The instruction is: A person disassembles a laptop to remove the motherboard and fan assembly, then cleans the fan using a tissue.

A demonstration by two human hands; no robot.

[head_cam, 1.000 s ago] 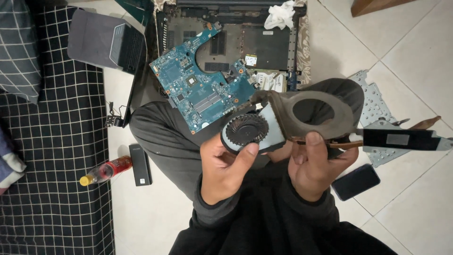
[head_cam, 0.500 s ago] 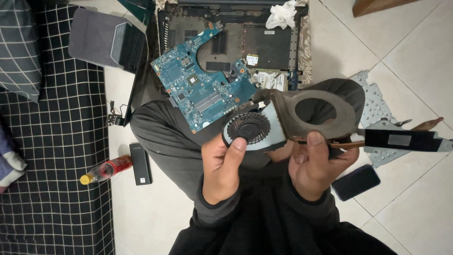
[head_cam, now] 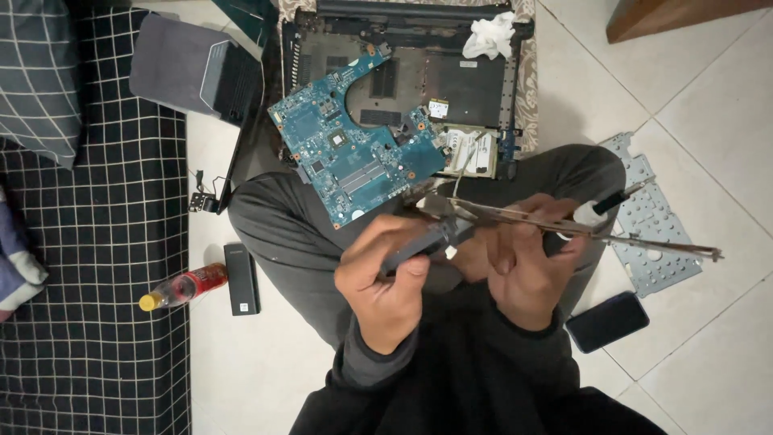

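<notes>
Now the left hand (head_cam: 386, 286) grips the grey fan (head_cam: 427, 242) edge-on above the lap, fingers closed around its housing. Just beside it, the right hand (head_cam: 519, 270) closes on the thin metal pipe (head_cam: 596, 232) that runs from the fan out to the right. Behind the hands, a blue board (head_cam: 350, 153) leans on the knee, overlapping the open laptop shell (head_cam: 451, 72). A metal plate (head_cam: 652, 225) and a phone (head_cam: 606, 321) lie on the floor at right; a bottle (head_cam: 183, 287) lies at left.
</notes>
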